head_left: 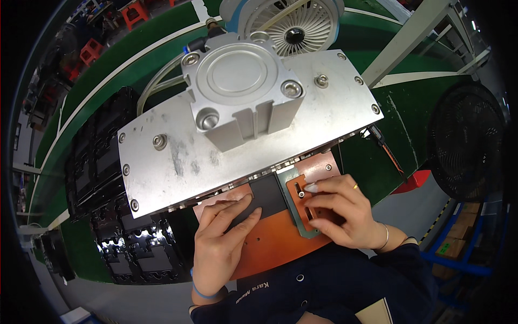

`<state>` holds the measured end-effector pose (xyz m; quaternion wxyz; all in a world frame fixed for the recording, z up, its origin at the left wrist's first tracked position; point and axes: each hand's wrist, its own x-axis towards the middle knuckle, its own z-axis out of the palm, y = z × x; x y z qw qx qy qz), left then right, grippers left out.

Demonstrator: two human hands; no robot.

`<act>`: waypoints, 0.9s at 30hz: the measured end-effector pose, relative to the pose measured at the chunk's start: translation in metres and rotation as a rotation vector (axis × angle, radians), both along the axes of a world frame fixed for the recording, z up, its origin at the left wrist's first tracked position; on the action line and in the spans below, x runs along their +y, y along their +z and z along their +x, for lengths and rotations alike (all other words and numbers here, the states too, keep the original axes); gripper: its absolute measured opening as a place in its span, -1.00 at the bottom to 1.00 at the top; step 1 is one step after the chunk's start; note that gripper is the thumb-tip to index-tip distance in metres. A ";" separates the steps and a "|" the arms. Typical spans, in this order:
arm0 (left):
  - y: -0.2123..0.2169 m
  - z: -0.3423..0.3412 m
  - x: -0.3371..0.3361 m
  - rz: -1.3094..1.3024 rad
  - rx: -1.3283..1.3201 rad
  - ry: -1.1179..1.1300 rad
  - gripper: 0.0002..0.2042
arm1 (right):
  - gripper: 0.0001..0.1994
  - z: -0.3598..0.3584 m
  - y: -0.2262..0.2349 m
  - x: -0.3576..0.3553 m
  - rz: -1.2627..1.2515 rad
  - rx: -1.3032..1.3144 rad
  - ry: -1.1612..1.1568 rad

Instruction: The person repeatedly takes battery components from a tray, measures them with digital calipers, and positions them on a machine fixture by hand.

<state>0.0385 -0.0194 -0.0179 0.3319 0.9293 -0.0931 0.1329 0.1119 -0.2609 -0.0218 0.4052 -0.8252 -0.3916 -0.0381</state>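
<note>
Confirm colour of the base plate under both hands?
Orange-brown base plate, seen in the head view, under the left hand and right hand.

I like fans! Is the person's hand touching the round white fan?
No, both hands, left hand and right hand, rest on the orange plate, far below the round white fan.

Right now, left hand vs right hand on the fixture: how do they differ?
The left hand lies flat, fingers stretched onto the dark grey pad; the right hand is curled, fingers pressing on the grey metal frame. The left wrist carries a blue band, the right a thin bangle and a ring. Both rest on the orange plate under the metal press plate.
</note>
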 end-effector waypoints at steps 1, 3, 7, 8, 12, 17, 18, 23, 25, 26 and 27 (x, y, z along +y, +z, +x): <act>0.000 0.000 -0.001 -0.004 0.007 0.002 -0.63 | -0.69 0.000 0.000 0.000 -0.004 0.004 -0.002; -0.002 0.003 -0.001 -0.011 0.018 0.002 -0.63 | -0.73 0.000 0.000 0.000 -0.012 -0.082 -0.086; -0.003 0.004 0.000 0.008 -0.020 -0.012 -0.63 | -0.75 0.002 0.004 0.007 -0.072 -0.134 -0.108; -0.003 0.003 0.000 0.006 -0.015 -0.011 -0.62 | -0.75 0.003 0.003 0.007 -0.072 -0.135 -0.106; -0.003 0.001 -0.001 -0.015 0.009 -0.001 -0.62 | -0.69 0.004 0.006 0.014 -0.148 -0.200 0.029; -0.002 0.001 0.000 -0.025 0.026 -0.011 -0.61 | -0.62 0.003 0.005 0.020 -0.286 -0.256 0.081; -0.003 0.001 0.000 -0.026 0.026 -0.012 -0.61 | -0.62 0.002 0.004 0.021 -0.288 -0.257 0.081; -0.002 0.000 0.002 -0.016 0.018 -0.022 -0.60 | -0.60 0.002 0.003 0.023 -0.318 -0.320 0.071; -0.003 0.001 0.001 -0.018 0.014 -0.024 -0.60 | -0.61 0.002 0.002 0.023 -0.317 -0.325 0.069; -0.003 0.002 0.001 -0.021 0.012 -0.027 -0.60 | -0.61 0.002 0.001 0.022 -0.318 -0.327 0.067; -0.003 0.002 0.000 -0.020 0.008 -0.028 -0.60 | -0.61 0.003 0.001 0.022 -0.317 -0.330 0.066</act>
